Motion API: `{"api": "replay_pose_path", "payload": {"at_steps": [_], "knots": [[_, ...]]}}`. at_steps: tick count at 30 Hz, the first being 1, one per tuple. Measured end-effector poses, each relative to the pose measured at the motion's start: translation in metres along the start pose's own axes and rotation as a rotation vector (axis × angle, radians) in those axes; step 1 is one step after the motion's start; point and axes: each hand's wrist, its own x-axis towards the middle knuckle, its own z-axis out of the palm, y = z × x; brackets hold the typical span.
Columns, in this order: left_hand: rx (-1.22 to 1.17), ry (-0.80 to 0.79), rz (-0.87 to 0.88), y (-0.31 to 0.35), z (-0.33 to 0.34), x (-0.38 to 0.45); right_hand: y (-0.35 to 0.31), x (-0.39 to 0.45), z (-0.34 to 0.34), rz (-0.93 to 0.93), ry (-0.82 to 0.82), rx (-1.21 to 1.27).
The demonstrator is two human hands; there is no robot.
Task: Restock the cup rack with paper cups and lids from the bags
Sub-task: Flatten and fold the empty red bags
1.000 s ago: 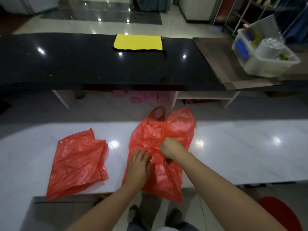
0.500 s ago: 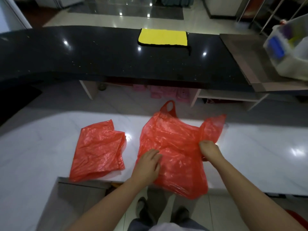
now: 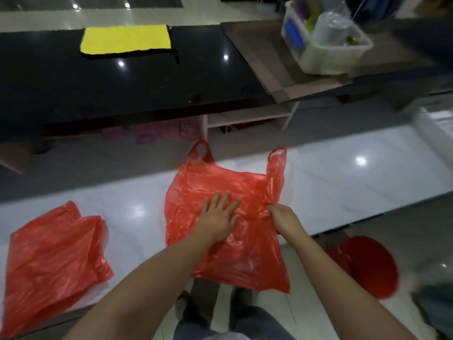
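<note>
Two bags: both red plastic, both on the white counter [image 3: 343, 182].
Middle bag [image 3: 220, 182]: lies spread flat in front of the person, its two handle loops pointing away toward the far side, its lower end hanging over the near edge of the counter.
Left hand [image 3: 218, 217]: fingers straight and spread, palm pressed flat on the middle of that bag.
Right hand [image 3: 282, 214]: fingers curled, pinching the crumpled right edge of the same bag, just below the right handle strip.
Second bag [image 3: 54, 261]: folded flat, well to the left of the first, apart from both hands; its near corner reaches the counter's front edge.
Cups and lids: none can be made out in either bag; both look flat.
White counter: glossy, with bright light spots reflected on it.
Floor by the counter: a red bucket [image 3: 367, 266] stands low on the right, beside the right forearm; the person's legs and shoes show under the bag's hanging end.
Black counter [image 3: 122, 82]: runs across the far side, beyond a gap in which lower shelves show.
Yellow cloth [image 3: 126, 41]: lies flat on the black counter, toward its far edge.
Brown board [image 3: 269, 60]: rests on the right part of the black counter.
White plastic bin [image 3: 326, 52]: sits on the brown board at upper right, holding a blue item and clear plastic-wrapped things too blurred to name.
</note>
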Motion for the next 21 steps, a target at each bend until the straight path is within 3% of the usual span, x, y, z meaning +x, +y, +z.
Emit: {"api": "replay_pose_path", "payload": {"at_steps": [6, 9, 12, 14, 17, 19, 21], "knots": [[0.083, -0.012, -0.030, 0.033, 0.024, 0.022, -0.003, 0.011, -0.014, -0.109, 0.051, 0.176], [0.028, -0.052, 0.079, 0.048, 0.021, 0.032, -0.021, 0.017, -0.008, -0.218, 0.039, 0.039], [-0.313, 0.053, 0.202, 0.030, 0.009, 0.036, -0.036, 0.025, 0.003, -0.282, 0.062, -0.271], [-0.438, 0.194, 0.116, 0.005, -0.005, 0.024, -0.046, 0.026, 0.011, -0.295, 0.052, -0.395], [-0.332, 0.487, -0.085, -0.037, -0.018, -0.017, -0.061, 0.025, 0.033, -0.256, 0.002, -0.513], [-0.398, 0.487, -0.226, -0.060, -0.011, -0.048, -0.070, 0.024, 0.051, -0.236, -0.010, -0.587], [-0.551, 0.358, -0.235, -0.076, -0.001, -0.073, -0.079, 0.023, 0.074, -0.222, -0.043, -0.594]]}}
